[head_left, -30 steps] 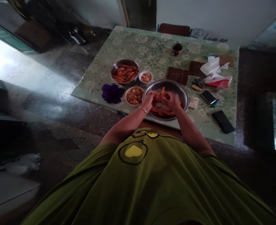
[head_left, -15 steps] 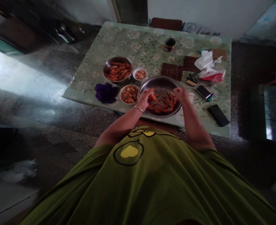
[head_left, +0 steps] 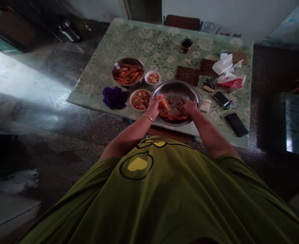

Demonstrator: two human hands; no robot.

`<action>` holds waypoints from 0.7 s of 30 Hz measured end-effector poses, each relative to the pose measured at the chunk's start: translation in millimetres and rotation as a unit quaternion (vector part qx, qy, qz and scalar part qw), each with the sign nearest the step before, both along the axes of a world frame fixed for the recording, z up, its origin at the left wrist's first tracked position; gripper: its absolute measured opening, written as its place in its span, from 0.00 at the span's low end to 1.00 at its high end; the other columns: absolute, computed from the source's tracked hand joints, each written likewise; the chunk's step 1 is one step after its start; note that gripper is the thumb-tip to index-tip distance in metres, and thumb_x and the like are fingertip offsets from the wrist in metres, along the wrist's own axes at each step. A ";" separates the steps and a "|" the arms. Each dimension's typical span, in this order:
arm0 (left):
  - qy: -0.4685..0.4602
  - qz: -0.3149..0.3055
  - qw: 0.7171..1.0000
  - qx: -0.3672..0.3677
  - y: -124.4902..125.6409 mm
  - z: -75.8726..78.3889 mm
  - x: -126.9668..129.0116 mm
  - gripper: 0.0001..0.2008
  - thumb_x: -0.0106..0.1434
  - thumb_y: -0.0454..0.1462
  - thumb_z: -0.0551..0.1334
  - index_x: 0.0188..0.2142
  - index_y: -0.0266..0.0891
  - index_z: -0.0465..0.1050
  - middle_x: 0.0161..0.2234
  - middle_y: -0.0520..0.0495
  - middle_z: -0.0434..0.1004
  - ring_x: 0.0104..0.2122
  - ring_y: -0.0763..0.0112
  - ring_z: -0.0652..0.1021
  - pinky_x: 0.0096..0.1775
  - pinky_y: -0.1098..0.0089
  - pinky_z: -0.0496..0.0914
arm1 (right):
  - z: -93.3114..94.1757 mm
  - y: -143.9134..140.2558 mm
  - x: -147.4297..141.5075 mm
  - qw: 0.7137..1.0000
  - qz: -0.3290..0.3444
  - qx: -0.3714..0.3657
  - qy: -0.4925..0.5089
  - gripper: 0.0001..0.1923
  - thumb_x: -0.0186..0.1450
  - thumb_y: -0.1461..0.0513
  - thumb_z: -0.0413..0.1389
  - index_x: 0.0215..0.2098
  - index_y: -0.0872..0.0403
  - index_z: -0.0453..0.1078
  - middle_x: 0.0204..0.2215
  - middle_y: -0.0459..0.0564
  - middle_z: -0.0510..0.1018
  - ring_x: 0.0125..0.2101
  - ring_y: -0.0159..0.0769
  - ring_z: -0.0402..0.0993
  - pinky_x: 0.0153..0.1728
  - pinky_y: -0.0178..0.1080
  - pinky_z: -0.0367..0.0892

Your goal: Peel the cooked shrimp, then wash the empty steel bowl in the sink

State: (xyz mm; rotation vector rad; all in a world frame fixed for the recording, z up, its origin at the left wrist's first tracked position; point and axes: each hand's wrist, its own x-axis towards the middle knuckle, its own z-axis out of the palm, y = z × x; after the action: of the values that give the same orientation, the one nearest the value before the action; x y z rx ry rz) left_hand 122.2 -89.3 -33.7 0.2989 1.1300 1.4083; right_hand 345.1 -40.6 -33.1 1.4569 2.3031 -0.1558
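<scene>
My left hand (head_left: 153,106) is closed around several orange shrimp (head_left: 164,103) over the left side of a wide steel basin (head_left: 175,85). Inside the basin's right half, my right hand (head_left: 190,107) has its fingers curled down on the cooked shrimp (head_left: 176,117) lying there; its fingertips are partly hidden among them. Left of the basin, a bowl (head_left: 131,101) contains shells and heads. Behind that, a small white bowl (head_left: 146,81) holds peeled shrimp pieces. A steel bowl (head_left: 114,72) of whole shrimp stands farther left.
A purple plastic bag (head_left: 116,97) lies near the table's front left. Brown woven mats (head_left: 187,75) and an open tin can (head_left: 186,45) are behind the basin. To the right are tissues (head_left: 224,64), a phone (head_left: 221,98), a card (head_left: 205,105) and a black flat case (head_left: 236,124).
My right hand has moved from the basin's right rim down and left onto the shrimp inside. My left hand stays nearly in place, still holding shrimp.
</scene>
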 end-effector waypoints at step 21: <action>-0.016 0.006 1.000 0.008 5.6 13.9 -6.2 0.17 0.48 0.33 0.78 0.32 0.40 0.73 0.24 0.56 0.78 0.24 0.75 0.77 0.33 0.72 0.71 | 0.0 0.1 -7.8 0.994 -0.100 -0.006 0.048 0.20 0.71 0.58 0.58 0.53 0.64 0.82 0.48 0.74 0.83 0.52 0.60 0.81 0.53 0.53 0.72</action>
State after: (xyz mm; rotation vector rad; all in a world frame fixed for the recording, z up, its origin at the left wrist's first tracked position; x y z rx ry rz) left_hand 116.0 -83.7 -19.8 0.2807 1.0966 1.4296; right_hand 337.3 -40.5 -33.1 1.7067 2.2216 -0.3027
